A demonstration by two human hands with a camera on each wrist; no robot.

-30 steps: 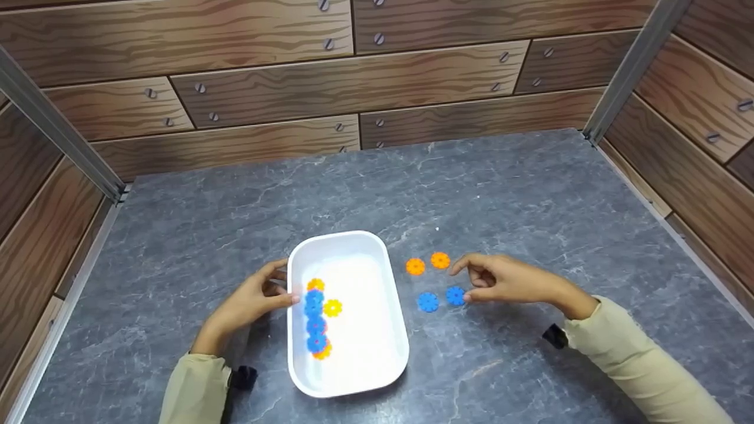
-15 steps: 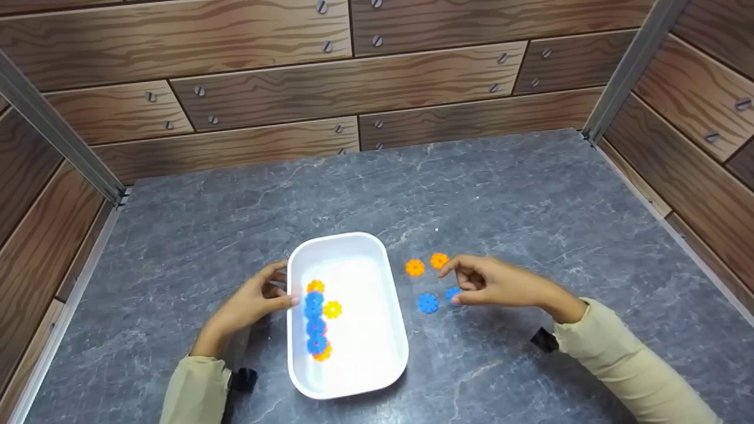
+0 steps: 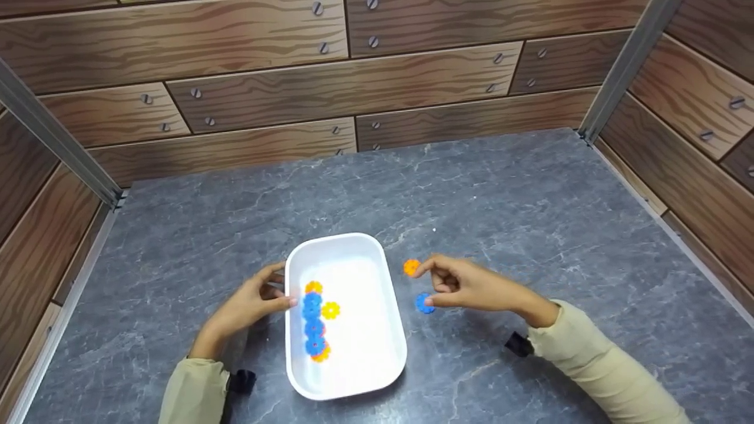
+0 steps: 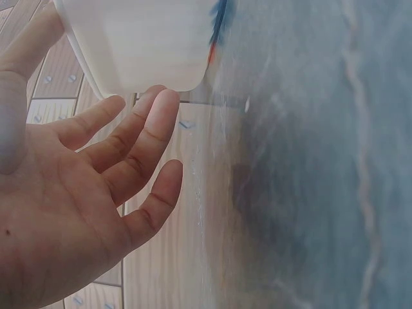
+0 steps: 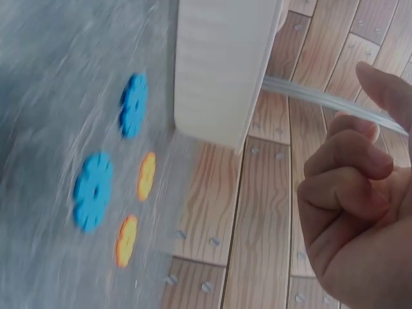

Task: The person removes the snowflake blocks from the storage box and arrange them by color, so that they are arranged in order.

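Note:
A white plastic tray [image 3: 365, 282] holds a row of overlapping blue notched discs [image 3: 314, 327] with orange ones and a yellow disc [image 3: 331, 310]. My left hand [image 3: 250, 300] grips its left rim, the thumb over the edge and fingertips against the outer wall. Right of the tray hovers my right hand [image 3: 471, 288], thumb and index finger spread apart, other fingers curled, nothing between them. Near its fingertips lie an orange disc [image 3: 411, 267] and a blue disc [image 3: 423, 303]. A second blue disc [image 5: 94, 191] and second orange disc [image 5: 126, 241] show only in the right wrist view; my hand hides them from the head view.
The grey marbled tabletop [image 3: 294, 206] spreads around the tray. Wood-patterned walls [image 3: 265, 100] enclose it at the back and sides, with metal posts [image 3: 618, 70] at the corners.
My right hand has moved left, from beside the farther blue disc to over the discs nearer the tray. The left hand and tray stay in place.

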